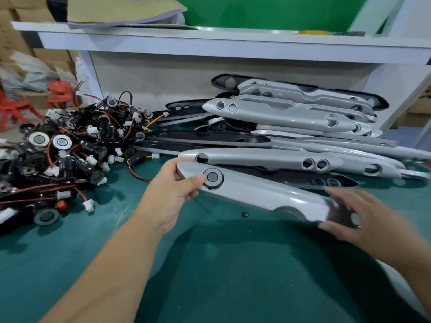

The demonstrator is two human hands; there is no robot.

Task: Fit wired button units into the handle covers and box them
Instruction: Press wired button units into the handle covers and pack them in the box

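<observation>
The fingers (171,163) of your left hand (168,192) curl round the left end of the silver handle cover (261,194), thumb pressed just beside the fitted button unit (212,177). The fingers (342,193) of your right hand (366,220) bracket the cover's far end at 3 o'clock, but the blur hides whether they grip or only touch it. The cover hangs just above the green desk (210,264), at centre.

Watch the button: if it isn't seated flush, your thumb's push could tip it back out of its hole. Its wire is hidden under the cover, so I can't tell whether it is tucked in; a loose lead could get pinched or snag on the pile of wired button units (60,157) at 9 o'clock and drag them. A loose right-hand hold could drop the long cover onto the stack of handle covers (291,117) at 1 o'clock and scuff the finish. No box is in view, so you will likely have to turn to find one.

No brand, label or writing is readable anywhere.
</observation>
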